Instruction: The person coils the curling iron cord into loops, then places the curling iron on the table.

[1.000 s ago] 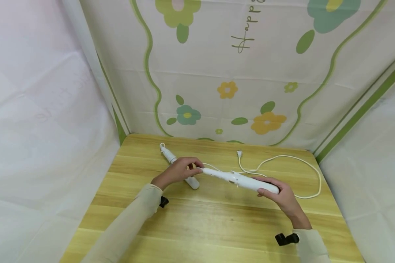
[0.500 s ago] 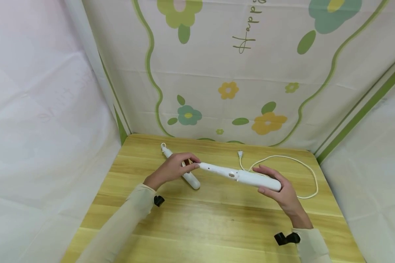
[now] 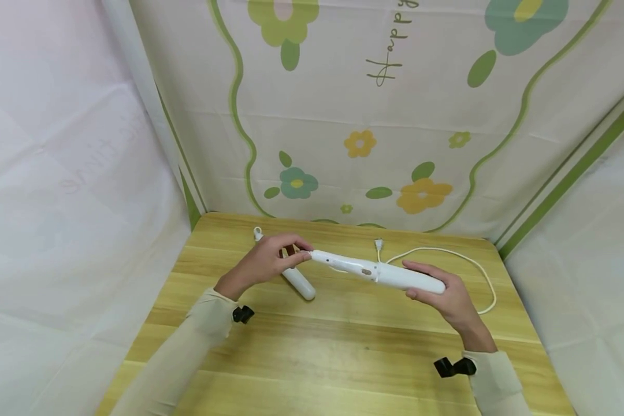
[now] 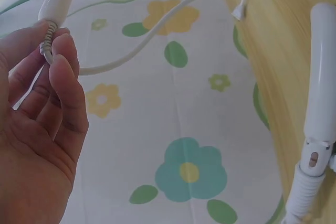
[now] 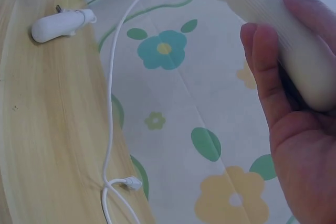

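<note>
A white hair straightener (image 3: 349, 266) is held level above the table between both hands. My left hand (image 3: 262, 258) pinches its cord end; the left wrist view shows thumb and fingertips around the ribbed cord sleeve (image 4: 48, 36). At the other end, my right hand (image 3: 449, 297) grips the wide rounded body, fingers on one side and thumb on the other. A second white hair straightener (image 3: 301, 285) lies on the table behind my left hand, partly hidden by it. In the left wrist view, cord is wound around the handle (image 4: 304, 190) of that second one.
The loose white cord (image 3: 460, 251) curves over the back right of the wooden table (image 3: 333, 364). Its plug (image 3: 378, 244) lies near the back edge. A flowered cloth (image 3: 312, 115) hangs behind the table, with white cloth (image 3: 73, 231) at the sides.
My left hand has moved left and slightly away, keeping its pinch. The held straightener has turned a little and its cord end has risen. The cord loop at right has drawn in slightly.
</note>
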`<action>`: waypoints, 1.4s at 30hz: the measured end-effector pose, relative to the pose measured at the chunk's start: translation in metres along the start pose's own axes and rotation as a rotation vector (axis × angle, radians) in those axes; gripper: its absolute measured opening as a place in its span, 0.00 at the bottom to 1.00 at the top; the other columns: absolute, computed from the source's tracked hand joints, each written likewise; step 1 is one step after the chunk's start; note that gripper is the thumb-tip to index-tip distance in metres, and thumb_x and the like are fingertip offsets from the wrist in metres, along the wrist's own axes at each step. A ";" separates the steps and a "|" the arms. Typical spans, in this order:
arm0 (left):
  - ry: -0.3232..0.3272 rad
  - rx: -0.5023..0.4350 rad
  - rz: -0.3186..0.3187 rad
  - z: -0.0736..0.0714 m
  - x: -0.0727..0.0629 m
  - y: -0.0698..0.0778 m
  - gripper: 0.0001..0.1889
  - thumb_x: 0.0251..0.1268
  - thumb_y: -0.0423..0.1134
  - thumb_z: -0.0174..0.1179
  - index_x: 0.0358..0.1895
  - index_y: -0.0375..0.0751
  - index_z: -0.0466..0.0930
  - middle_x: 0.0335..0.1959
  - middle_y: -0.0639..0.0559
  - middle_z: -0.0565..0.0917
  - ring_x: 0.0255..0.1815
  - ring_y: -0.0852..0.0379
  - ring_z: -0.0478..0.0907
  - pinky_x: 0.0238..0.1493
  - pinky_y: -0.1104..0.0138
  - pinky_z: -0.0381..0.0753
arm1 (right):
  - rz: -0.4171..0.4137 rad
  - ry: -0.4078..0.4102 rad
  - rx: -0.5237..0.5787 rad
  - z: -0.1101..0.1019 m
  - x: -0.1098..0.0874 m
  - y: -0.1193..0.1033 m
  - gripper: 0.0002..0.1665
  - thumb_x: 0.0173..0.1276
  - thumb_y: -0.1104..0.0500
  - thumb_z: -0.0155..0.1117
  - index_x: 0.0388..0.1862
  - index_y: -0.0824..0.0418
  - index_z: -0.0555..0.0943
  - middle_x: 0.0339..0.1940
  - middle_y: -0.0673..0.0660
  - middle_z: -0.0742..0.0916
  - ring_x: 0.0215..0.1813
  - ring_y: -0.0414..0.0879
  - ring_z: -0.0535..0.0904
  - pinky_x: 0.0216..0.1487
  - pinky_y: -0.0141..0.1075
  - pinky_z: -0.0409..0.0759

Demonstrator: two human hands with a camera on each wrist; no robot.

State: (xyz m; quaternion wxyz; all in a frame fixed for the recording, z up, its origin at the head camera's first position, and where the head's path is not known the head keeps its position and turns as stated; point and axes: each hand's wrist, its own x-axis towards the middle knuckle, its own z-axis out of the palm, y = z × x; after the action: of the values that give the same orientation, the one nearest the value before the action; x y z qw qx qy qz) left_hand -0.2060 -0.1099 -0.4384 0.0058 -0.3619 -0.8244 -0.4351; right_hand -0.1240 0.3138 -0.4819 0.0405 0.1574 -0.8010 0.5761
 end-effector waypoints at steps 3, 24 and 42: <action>0.016 0.004 0.007 -0.005 -0.002 0.001 0.07 0.78 0.40 0.70 0.52 0.48 0.91 0.40 0.58 0.91 0.35 0.60 0.82 0.34 0.68 0.82 | 0.014 -0.016 -0.015 0.001 0.007 -0.001 0.30 0.68 0.72 0.77 0.69 0.68 0.83 0.58 0.36 0.90 0.48 0.39 0.86 0.44 0.33 0.89; 0.092 -0.013 -0.056 -0.040 -0.016 -0.004 0.06 0.79 0.41 0.69 0.52 0.51 0.92 0.36 0.56 0.87 0.28 0.53 0.79 0.29 0.67 0.78 | -0.017 -0.114 0.279 0.024 0.059 -0.006 0.24 0.72 0.76 0.70 0.67 0.74 0.83 0.64 0.47 0.90 0.56 0.45 0.87 0.51 0.37 0.91; -0.057 -0.169 -0.126 -0.032 -0.021 -0.026 0.07 0.80 0.39 0.68 0.53 0.47 0.92 0.43 0.53 0.91 0.43 0.55 0.86 0.49 0.64 0.85 | -0.008 -0.133 0.367 0.004 0.060 -0.013 0.22 0.71 0.80 0.67 0.62 0.73 0.87 0.56 0.53 0.92 0.51 0.47 0.88 0.53 0.42 0.92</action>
State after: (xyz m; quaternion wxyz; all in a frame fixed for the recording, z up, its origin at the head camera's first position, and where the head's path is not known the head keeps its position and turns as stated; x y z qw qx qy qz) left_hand -0.2161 -0.1542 -0.4440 -0.0756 -0.3206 -0.8057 -0.4922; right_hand -0.1765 0.2936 -0.4562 -0.0396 0.2028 -0.6830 0.7006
